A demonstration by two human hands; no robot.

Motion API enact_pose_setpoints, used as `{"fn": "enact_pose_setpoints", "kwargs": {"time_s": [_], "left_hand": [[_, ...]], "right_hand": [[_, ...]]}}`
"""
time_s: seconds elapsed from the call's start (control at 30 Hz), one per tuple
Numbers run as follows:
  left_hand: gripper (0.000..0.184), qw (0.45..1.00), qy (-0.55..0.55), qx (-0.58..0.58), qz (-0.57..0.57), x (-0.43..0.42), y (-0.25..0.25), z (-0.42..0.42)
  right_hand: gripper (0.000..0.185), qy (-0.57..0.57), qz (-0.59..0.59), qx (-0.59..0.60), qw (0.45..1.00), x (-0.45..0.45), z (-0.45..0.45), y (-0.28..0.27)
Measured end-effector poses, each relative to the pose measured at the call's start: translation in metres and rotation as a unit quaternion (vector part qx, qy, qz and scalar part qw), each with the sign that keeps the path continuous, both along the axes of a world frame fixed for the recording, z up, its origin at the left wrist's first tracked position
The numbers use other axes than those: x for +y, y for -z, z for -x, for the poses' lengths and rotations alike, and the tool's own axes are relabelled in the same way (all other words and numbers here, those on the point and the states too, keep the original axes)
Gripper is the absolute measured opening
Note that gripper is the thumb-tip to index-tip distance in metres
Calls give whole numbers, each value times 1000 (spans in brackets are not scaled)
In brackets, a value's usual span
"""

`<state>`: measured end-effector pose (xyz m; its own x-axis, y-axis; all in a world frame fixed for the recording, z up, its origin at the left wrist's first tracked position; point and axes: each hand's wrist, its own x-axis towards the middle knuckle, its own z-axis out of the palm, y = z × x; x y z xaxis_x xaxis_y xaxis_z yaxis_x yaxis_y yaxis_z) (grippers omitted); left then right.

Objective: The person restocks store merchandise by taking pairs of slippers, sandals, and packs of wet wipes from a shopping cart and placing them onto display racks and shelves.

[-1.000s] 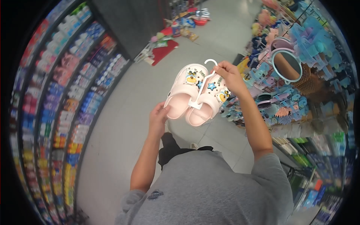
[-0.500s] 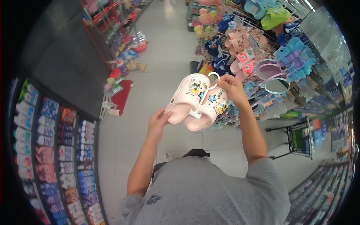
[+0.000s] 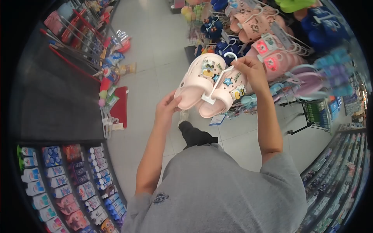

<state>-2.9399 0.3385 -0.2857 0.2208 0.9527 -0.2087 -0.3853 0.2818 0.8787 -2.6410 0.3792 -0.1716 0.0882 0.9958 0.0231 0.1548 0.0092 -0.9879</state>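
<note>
A pair of pale pink clogs [image 3: 193, 86] with star and cartoon charms hangs on a white plastic hanger [image 3: 220, 80] in front of me. The fingers of my right hand [image 3: 252, 73] pinch the hanger just below its hook, beside the toe of one clog. At the heel end of the other clog, my left hand [image 3: 167, 108] grips the edge between thumb and fingers. Both clogs are tilted, with their open heels toward me.
To the right, a display rack holds more pink clogs [image 3: 258, 23] and purple slippers [image 3: 311, 82]. A shopping cart [image 3: 316, 115] stands beyond it. Shelves of bottles [image 3: 58, 180] line the left, and a red board [image 3: 119, 106] lies on the floor.
I have stepped forward, with one leg now showing ahead. The clogs, still in both hands, sit higher in view, and the rack of footwear is closer.
</note>
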Motion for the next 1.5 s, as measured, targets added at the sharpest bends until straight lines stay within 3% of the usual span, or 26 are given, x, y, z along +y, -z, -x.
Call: {"fn": "enact_pose_setpoints", "kwargs": {"time_s": [0.2,0.57,1.03,1.4,1.5], "left_hand": [[41,999,26,-6,46,120,21,17],[40,996,75,28,47,307,2,18],[42,964,246,-95,40,491,31,-24],[45,872,477,-89,65,641,29,-86],[43,843,520,-107,88,658,24,-101]], "right_hand": [[17,1,-25,28,999,118,8,34],[17,57,-47,15,997,285,7,20],[23,234,-26,-112,965,348,-2,5],[22,433,23,-103,895,380,9,10],[21,494,10,-157,855,383,23,6]]}}
